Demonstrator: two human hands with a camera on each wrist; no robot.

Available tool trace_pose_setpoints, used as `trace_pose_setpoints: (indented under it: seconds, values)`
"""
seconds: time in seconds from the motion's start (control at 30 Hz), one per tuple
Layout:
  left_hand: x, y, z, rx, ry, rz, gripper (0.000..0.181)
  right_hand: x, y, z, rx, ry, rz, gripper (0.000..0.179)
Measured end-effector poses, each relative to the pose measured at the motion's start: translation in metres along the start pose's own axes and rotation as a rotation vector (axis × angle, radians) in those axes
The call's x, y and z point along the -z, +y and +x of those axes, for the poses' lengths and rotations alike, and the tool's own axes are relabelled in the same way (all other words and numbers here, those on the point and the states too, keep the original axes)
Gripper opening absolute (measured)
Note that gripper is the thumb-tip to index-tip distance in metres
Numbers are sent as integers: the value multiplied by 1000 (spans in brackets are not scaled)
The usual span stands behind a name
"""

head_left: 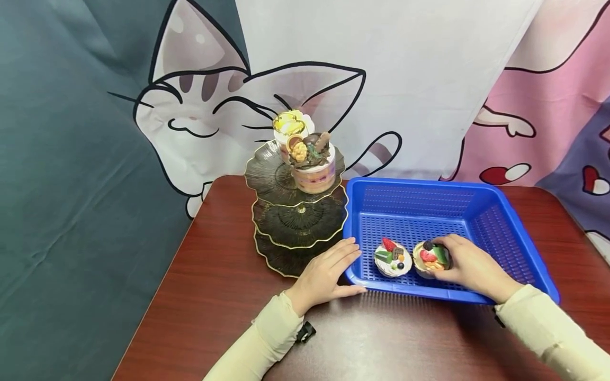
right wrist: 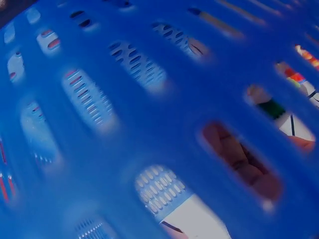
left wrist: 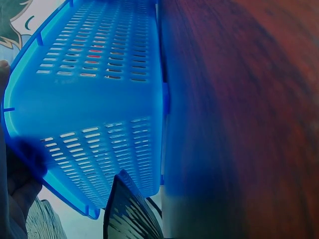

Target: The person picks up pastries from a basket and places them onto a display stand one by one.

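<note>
In the head view, a blue plastic basket point(head_left: 424, 185) holds two fruit-topped cupcakes side by side near its front wall. My right hand point(head_left: 469, 267) reaches over the front rim and grips the right cupcake point(head_left: 428, 256), which has a strawberry and green slices. Beside it stands the left cupcake point(head_left: 393, 258) with white cream and a strawberry. My left hand point(head_left: 324, 275) rests at the basket's front left corner, fingers straight over the left rim and thumb by the front rim. The right wrist view looks through the basket's slots, where some fingers point(right wrist: 241, 162) show.
A tiered dark stand point(head_left: 300, 219) with wavy gold edges stands left of the basket. Its top tier bears a chocolate-topped dessert cup point(head_left: 314, 177) and a yellow-topped dessert cup point(head_left: 290, 124). The reddish wooden table point(head_left: 190, 312) backs onto a cat-printed cloth point(head_left: 295, 32).
</note>
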State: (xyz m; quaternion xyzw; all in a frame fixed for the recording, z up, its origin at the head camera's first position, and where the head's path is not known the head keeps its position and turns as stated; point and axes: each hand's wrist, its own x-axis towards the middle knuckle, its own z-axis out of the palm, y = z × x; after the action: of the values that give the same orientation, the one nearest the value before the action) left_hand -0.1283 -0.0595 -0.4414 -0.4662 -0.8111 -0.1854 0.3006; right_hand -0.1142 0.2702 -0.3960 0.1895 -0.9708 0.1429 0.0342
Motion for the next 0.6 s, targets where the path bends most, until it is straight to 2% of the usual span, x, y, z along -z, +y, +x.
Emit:
trace_pose_setpoints:
  seconds: [0.13,0.6]
  values:
    - [0,1,2,-2,-1,-2,74,6,0,-1,-10,22,3,62]
    - [0,1,1,7,-16,3,73,25,-4,0,-83,11,54,65]
